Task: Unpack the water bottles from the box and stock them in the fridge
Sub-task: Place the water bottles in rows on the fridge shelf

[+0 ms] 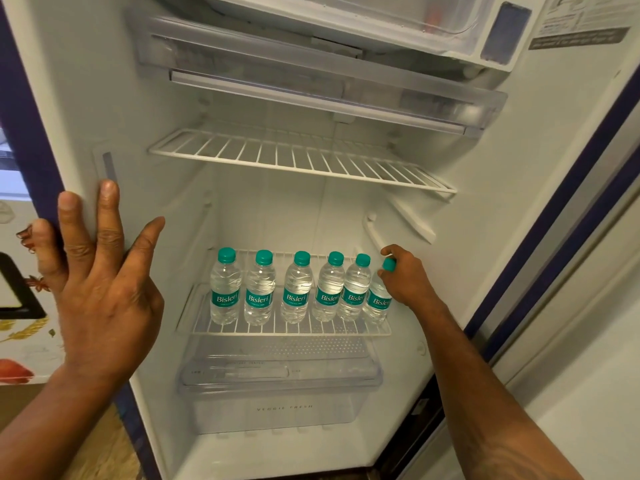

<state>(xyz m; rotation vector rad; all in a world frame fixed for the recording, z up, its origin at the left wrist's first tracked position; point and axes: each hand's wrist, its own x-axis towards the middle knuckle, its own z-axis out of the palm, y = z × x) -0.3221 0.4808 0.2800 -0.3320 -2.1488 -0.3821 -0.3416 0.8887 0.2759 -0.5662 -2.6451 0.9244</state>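
Six bottles [295,289] stand in a row on the lower wire shelf [214,329], above the drawer [280,407].

Bright even interior light, sharp focus, wide-angle bending at edges.

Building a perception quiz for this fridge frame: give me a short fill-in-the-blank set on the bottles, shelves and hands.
1. The lower wire shelf holds ____ water bottles in a row.
2. The right hand grips the ____ bottle in that row near its cap.
3. The upper wire shelf holds ____ bottles.
4. The left hand rests on the fridge's ____ edge, fingers spread.

Missing words: six; rightmost; no; left
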